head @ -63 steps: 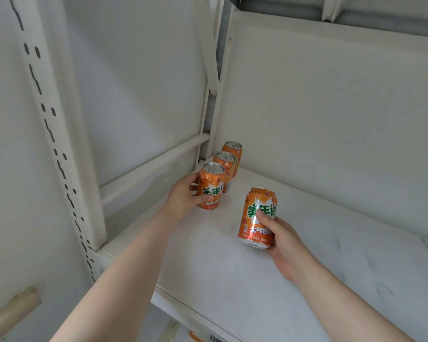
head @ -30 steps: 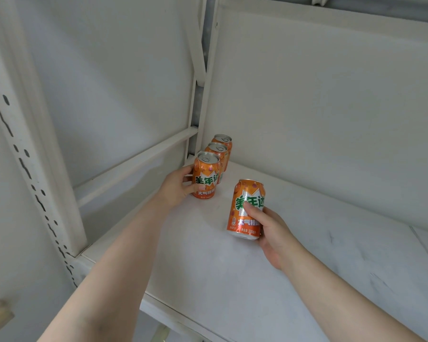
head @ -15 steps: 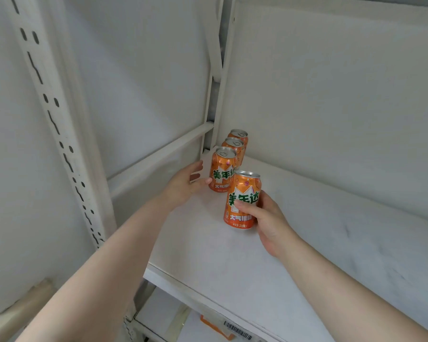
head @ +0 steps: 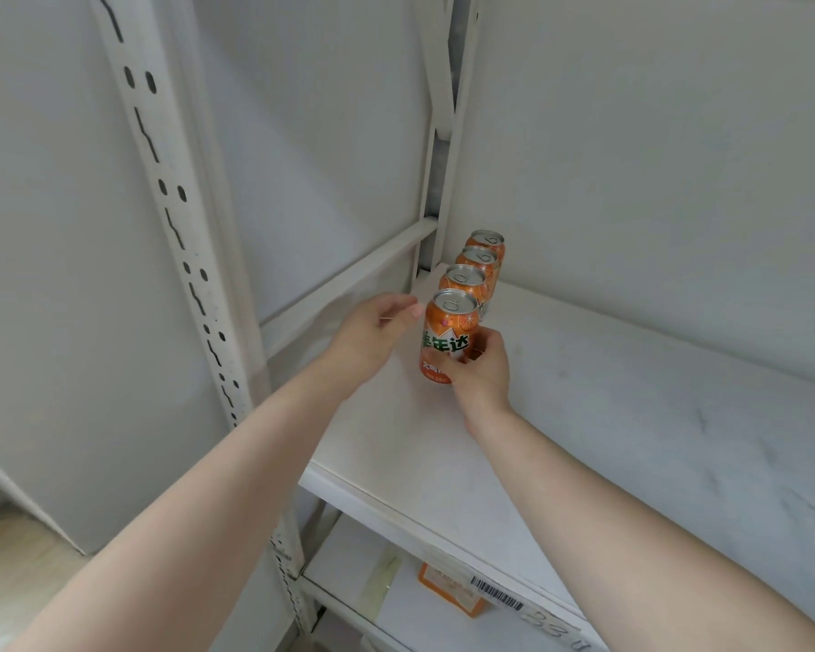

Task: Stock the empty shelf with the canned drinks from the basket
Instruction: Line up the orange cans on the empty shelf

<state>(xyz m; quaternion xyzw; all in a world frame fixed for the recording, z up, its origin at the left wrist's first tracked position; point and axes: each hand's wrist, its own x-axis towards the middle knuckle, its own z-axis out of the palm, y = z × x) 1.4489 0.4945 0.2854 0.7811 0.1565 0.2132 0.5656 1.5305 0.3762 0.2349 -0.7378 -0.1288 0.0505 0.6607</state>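
Left of the front can (head: 449,341), my left hand (head: 376,332) hangs loosely curled and empty, thumb tip just beside the rim. I've got my right hand (head: 480,369) wrapped round that upright can on the shelf (head: 631,416), ahead of the three cans (head: 478,270) lined toward the back corner; release looks next.

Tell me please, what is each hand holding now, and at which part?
The right hand grips the front orange can around its lower body, the can upright on the shelf. The left hand holds nothing; it is open beside the can.
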